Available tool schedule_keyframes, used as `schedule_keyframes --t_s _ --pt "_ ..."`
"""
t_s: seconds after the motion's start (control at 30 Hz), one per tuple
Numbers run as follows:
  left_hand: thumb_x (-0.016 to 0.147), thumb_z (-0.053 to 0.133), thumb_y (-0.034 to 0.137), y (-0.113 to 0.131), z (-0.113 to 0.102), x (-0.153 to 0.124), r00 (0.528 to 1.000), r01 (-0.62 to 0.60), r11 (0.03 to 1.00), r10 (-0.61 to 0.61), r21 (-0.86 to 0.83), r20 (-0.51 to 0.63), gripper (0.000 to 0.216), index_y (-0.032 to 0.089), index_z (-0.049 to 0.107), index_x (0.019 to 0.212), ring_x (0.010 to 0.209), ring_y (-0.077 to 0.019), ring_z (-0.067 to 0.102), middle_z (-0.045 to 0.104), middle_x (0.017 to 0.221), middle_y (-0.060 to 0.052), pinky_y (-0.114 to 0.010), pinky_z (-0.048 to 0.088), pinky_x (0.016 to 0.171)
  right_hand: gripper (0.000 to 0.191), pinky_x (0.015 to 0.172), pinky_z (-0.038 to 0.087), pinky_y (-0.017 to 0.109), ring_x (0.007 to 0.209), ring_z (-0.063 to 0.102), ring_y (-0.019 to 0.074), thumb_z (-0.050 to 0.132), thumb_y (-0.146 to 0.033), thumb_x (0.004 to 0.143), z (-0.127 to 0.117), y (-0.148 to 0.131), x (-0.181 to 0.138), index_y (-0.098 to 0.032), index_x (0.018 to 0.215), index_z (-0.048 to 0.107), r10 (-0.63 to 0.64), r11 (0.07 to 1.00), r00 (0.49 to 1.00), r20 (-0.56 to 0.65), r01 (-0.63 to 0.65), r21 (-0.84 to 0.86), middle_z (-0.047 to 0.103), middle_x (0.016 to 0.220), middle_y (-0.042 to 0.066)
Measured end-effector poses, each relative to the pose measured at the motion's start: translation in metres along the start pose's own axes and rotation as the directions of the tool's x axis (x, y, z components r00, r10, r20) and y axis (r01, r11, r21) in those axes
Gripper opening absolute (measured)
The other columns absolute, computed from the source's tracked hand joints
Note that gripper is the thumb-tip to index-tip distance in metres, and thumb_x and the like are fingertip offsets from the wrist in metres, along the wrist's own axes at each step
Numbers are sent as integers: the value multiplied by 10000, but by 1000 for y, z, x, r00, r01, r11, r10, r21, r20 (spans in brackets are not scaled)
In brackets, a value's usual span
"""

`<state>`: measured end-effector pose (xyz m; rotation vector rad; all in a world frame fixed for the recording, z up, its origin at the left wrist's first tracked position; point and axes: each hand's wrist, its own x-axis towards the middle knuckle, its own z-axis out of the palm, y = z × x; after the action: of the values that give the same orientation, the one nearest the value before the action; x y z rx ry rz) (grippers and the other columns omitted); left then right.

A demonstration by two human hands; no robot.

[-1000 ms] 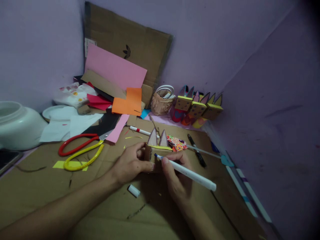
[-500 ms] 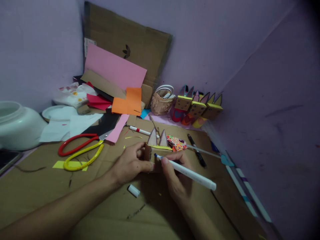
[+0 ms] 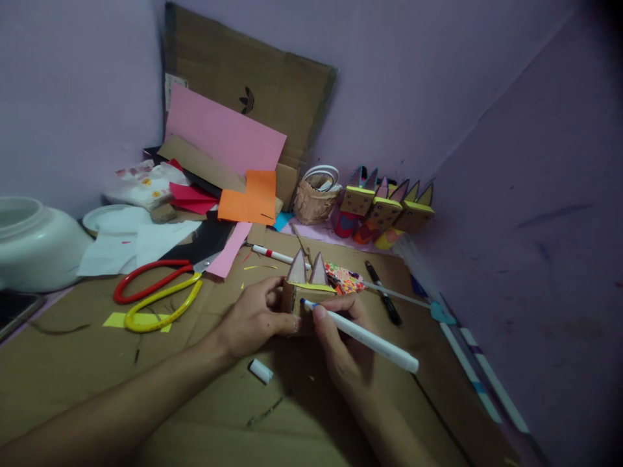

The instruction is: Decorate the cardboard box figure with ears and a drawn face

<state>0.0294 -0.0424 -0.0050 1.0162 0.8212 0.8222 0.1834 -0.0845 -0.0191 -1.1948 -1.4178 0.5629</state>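
Note:
My left hand (image 3: 263,318) is closed around the left side of a small cardboard box (image 3: 311,296) with two pointed paper ears and a yellow strip along its top edge. In my right hand (image 3: 343,337) is a white marker (image 3: 372,338), gripped like a pen. Its blue tip touches the front of the box, or is very close to it. The fingers partly hide the box's right and lower parts. A white marker cap (image 3: 261,371) lies on the cardboard sheet just below my hands.
Red-and-yellow-handled scissors (image 3: 163,295) lie to the left, near a white jar (image 3: 39,243). Behind are coloured papers (image 3: 248,198), a small basket (image 3: 316,198) and several eared cardboard figures (image 3: 384,207). A black pen (image 3: 383,293) lies at right, beside a floral paper piece (image 3: 344,277).
The back end of the marker has shifted very slightly left and down. Both hands and the box stay practically where they were.

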Motion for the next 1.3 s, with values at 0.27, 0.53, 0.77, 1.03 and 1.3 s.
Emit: schedule_keyframes --t_s 0.27,0.53,0.77,1.03,1.3 --pt "528 769 146 1 1 -1 1000 15 1000 -15 -5 -15 603 154 599 1106 913 -277 659 729 943 -78 -392 494 821 125 455 385 219 494 525 118 619 -286 851 0 2 2 -211 760 574 -29 1000 999 -20 29 -10 583 598 -35" --pt "532 791 171 1 1 -2 1000 9 1000 -9 29 -13 595 148 595 1093 884 -261 663 729 940 -68 -372 503 801 124 482 398 222 522 548 122 620 -298 857 -1 1 0 -210 778 583 5 1000 1000 11 -5 -17 609 626 -26" --pt "536 760 137 1 1 -2 1000 10 1000 -10 3 -14 593 155 595 1104 922 -271 663 728 943 -62 -376 505 823 122 470 394 220 513 544 120 617 -296 861 0 2 1 -210 783 580 9 1000 1000 0 -9 14 606 630 -26" --pt "540 776 164 0 0 0 1000 -2 1000 2 28 0 572 146 590 1081 892 -278 660 721 941 -81 -408 508 814 132 486 395 226 526 538 123 617 -301 859 -1 1 1 -216 767 576 18 1000 1000 1 -18 -15 599 626 -32" --pt "548 783 180 0 0 -1 1000 -11 999 11 39 0 537 153 593 1049 885 -264 656 715 926 -66 -387 502 815 106 495 403 218 535 548 118 633 -273 850 -2 1 1 -216 779 579 2 1000 1000 7 -2 8 603 641 -32"
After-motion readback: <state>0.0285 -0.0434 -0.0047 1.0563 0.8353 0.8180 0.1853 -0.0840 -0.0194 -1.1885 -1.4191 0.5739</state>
